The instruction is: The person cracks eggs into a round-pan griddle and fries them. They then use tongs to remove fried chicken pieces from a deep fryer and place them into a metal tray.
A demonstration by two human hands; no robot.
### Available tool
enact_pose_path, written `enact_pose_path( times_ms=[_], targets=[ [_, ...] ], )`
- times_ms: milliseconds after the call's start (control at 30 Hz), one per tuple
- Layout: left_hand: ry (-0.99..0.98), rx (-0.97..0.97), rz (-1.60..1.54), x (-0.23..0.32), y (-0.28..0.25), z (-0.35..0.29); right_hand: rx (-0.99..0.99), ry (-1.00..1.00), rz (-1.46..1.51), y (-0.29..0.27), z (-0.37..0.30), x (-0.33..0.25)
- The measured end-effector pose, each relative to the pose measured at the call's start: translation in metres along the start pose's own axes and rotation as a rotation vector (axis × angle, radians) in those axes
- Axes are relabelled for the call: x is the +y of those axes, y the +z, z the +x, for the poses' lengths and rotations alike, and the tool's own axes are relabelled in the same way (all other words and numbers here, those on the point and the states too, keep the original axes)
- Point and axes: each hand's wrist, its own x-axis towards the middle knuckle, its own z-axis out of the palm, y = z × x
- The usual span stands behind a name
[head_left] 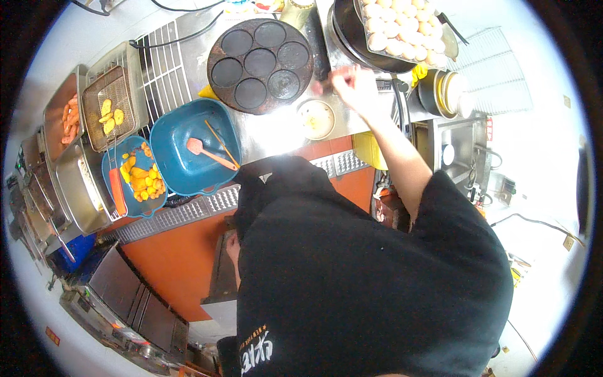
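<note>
My right hand reaches over the steel counter, just right of a round dark pan with several round wells. Its fingers are smeared by motion, with a blurred reddish patch beside them, so I cannot tell whether anything is held. Below that hand stands a small round bowl with pale yellowish bits inside. My left hand hangs low beside my body, by the orange counter front, partly hidden by my black shirt. Its fingers do not show well enough to read. Nothing can be seen in it.
On the left, a blue tub holds a pink spatula and a thin stick. Beside it are a smaller blue basin of yellow pieces, a wire fry basket and sausages. Many eggs sit above a black pot, upper right.
</note>
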Motion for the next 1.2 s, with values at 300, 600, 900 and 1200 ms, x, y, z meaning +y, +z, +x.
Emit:
enact_pose_path(
  times_ms=[300, 600, 900, 1200],
  targets=[
    [0.072, -0.081, -0.038, 0.083, -0.019, -0.014, 0.071, 0.157, 0.197, 0.042, -0.059, 0.02],
    [0.092, -0.065, -0.371, 0.017, -0.018, -0.003, -0.162, -0.263, 0.089, 0.111, 0.035, -0.116],
    [-0.061, -0.032, -0.311, -0.021, -0.014, -0.005, -0.477, -0.679, -0.076, 0.098, 0.034, -0.129],
    [-0.064, -0.043, -0.029, 0.038, -0.017, -0.007, -0.137, 0.042, -0.292, 0.034, -0.061, -0.018]
  ],
)
